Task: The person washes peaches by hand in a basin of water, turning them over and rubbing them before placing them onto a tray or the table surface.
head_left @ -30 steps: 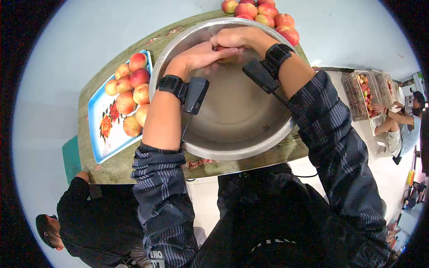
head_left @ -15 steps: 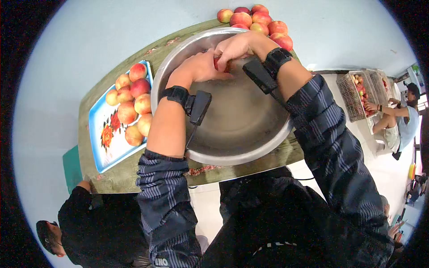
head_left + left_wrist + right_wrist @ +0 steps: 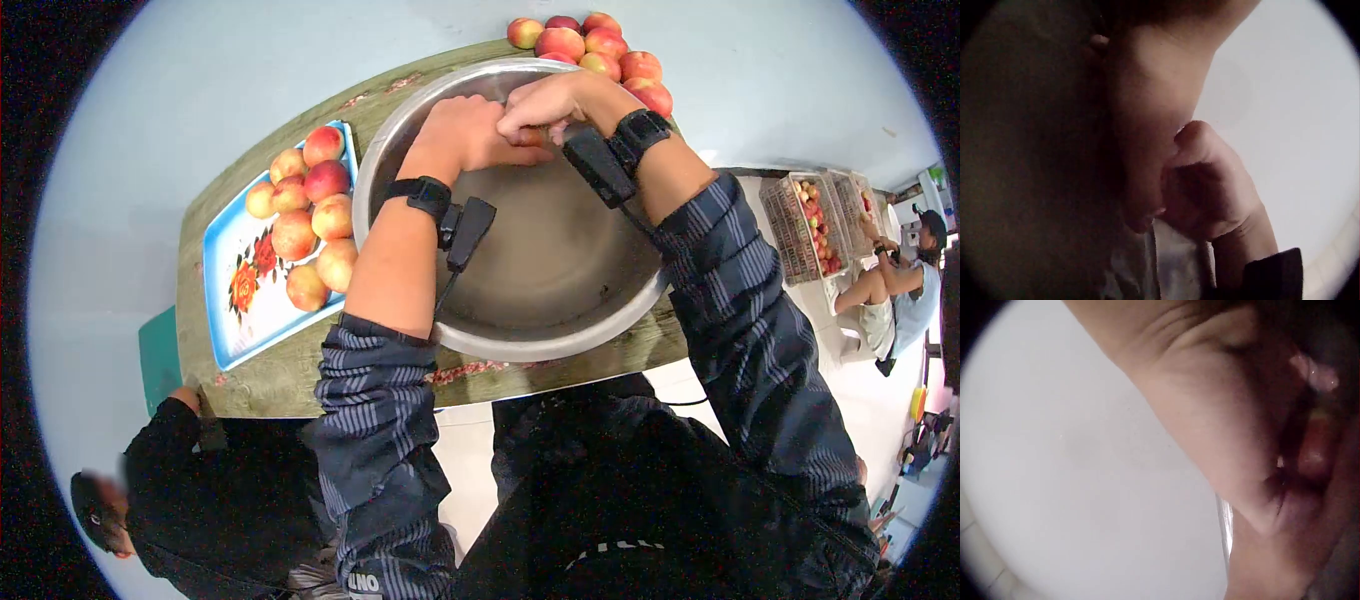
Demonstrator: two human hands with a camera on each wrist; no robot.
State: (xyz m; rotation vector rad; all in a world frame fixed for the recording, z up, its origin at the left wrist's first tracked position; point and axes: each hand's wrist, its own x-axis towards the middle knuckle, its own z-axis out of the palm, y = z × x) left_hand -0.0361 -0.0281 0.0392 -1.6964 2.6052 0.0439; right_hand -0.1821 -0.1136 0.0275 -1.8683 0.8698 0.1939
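Observation:
A wide steel basin (image 3: pixel 530 350) holds cloudy water, and both of my hands are together at its far side. My left hand (image 3: pixel 465 135) curls round a red and yellow nectarine (image 3: pixel 1316 450) from the left, its thumb pointing right. From the other side my right hand (image 3: pixel 545 105) bends over the same fruit, fingers curled against it. Most of the nectarine is hidden by the hands in the head view; its wet, red side shows between the fingers in the right wrist view. In the left wrist view the two hands overlap.
On the left lies a blue-rimmed, flower-patterned tray (image 3: pixel 232 335) with several nectarines (image 3: pixel 293 233). More nectarines (image 3: pixel 605 67) are piled behind the basin. A person in black (image 3: pixel 220 500) is at lower left; another person (image 3: pixel 905 300) sits by fruit crates (image 3: pixel 790 235) at right.
The red fruit showed between my hands half a second ago and is now mostly covered. My hands have shifted slightly and turned about it, staying at the basin's far side.

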